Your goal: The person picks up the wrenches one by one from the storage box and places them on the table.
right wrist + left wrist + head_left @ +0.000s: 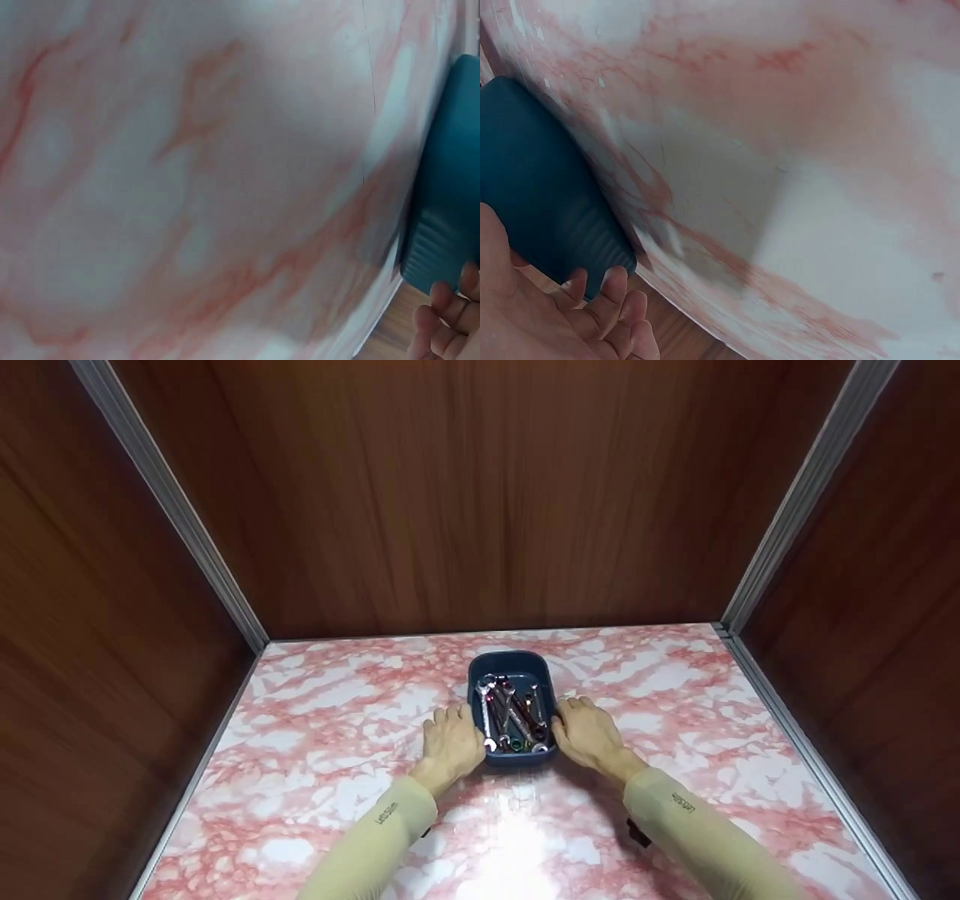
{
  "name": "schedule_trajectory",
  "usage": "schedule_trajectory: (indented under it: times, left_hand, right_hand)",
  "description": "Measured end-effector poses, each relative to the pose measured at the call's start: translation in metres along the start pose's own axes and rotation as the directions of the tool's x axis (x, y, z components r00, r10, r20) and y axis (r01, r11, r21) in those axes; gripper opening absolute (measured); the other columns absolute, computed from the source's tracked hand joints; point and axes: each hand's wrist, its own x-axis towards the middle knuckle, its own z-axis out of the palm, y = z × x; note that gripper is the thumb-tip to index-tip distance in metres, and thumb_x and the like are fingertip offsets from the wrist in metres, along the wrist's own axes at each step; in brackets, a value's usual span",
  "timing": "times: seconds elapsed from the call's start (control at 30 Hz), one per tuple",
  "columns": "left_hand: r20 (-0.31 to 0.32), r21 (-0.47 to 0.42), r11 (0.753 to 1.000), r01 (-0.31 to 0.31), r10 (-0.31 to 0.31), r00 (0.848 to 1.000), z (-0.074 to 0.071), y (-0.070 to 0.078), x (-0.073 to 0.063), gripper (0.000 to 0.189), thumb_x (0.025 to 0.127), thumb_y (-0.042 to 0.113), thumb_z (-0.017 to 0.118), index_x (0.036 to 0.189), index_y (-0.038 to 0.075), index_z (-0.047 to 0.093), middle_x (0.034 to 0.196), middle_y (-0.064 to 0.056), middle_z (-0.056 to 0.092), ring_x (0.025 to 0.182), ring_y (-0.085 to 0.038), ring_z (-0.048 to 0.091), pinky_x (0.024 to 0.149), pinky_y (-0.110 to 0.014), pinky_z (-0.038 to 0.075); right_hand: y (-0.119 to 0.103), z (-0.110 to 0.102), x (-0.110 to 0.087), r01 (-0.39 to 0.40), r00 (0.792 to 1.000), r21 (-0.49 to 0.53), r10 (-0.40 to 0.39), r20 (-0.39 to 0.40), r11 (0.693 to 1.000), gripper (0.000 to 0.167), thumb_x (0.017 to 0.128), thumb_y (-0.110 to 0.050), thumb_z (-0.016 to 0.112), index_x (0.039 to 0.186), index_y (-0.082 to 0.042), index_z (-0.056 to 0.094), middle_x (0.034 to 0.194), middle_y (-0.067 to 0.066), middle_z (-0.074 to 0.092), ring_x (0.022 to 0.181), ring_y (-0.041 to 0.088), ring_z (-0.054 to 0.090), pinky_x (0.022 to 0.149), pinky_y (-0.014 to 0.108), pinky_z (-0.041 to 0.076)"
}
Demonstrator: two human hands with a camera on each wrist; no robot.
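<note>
Bin (pixel 510 664), blue, one; between the hands, towards the far side of the marbled worktop (pixel 337 750); wrenches (pixel 487 718), at least three, inside, head view only; ridges (pixel 598 238) on its outer wall, wrist views only; hands, two: left hand (pixel 450 739), right hand (pixel 590 733); fingers bent beside the bin; whether gripping, cannot tell.

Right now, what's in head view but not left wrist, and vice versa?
Only head: the wrenches inside the blue bin, the right hand, both sleeves and the metal corner rails.
Only left wrist: the ribbed patch on the bin's outer wall and the palm side of the left hand.
Both: the blue bin, the left hand, the marbled tabletop and wood-grain surfaces.
</note>
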Motion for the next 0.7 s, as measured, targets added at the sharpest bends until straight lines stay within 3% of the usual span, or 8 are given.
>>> schedule_trajectory:
  times: [0.2,0.47,0.7]
  left_hand:
    - [-0.021,0.013,1.000,0.012,-0.012,1.000,0.000,-0.002,-0.005,0.031,0.107,0.029,0.057,0.119,0.001,0.063,0.115,-0.023,0.072,0.112,-0.044,0.066,0.091,-0.058,0.056]
    - [-0.007,0.002,1.000,0.030,-0.030,1.000,0.000,-0.003,-0.007,0.032,0.108,0.029,0.055,0.123,0.002,0.062,0.119,-0.024,0.073,0.114,-0.044,0.065,0.095,-0.059,0.056]
    - [0.008,-0.023,0.999,0.041,-0.041,0.999,-0.001,-0.005,-0.008,0.033,0.109,0.029,0.053,0.127,0.003,0.061,0.122,-0.023,0.072,0.114,-0.043,0.064,0.097,-0.059,0.055]
  right_hand:
    - [-0.003,0.002,0.000,-0.013,1.000,0.035,0.012,0.007,0.999,0.022,0.109,-0.024,0.060,0.106,-0.003,0.066,0.100,0.021,0.076,0.097,0.042,0.072,0.080,0.059,0.064]
    - [-0.002,-0.006,0.003,-0.029,0.995,0.073,0.022,0.098,0.997,0.022,0.109,-0.028,0.060,0.101,-0.009,0.067,0.094,0.016,0.075,0.093,0.038,0.073,0.083,0.057,0.064]
    - [-0.002,-0.021,0.014,-0.135,0.978,0.160,0.106,0.177,0.978,0.023,0.104,-0.033,0.066,0.096,-0.013,0.074,0.089,0.008,0.077,0.080,0.026,0.071,0.076,0.050,0.062]
